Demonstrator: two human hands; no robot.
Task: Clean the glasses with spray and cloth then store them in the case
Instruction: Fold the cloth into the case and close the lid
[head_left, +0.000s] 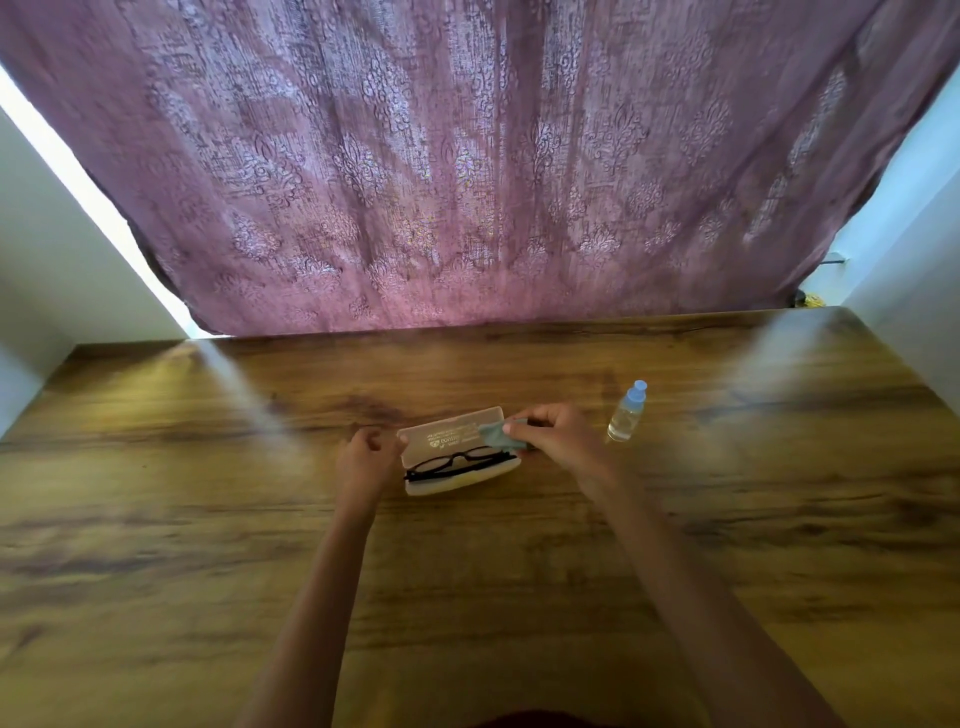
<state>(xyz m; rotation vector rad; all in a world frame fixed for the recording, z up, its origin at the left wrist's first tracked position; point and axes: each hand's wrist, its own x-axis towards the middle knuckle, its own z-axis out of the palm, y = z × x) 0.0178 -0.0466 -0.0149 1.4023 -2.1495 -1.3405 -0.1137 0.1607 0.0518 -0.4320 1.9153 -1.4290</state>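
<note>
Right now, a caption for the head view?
Right hand pinches cloth over open case holding glasses; spray bottle stands beside.

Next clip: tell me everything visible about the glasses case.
The case is pale cream, hard-looking, open, its lid tilted back showing printed lettering inside. It sits on the wooden table with black glasses lying in its tray. The left hand curls at its left end, contact unclear; the right hand pinches a teal cloth over its right end.
</note>
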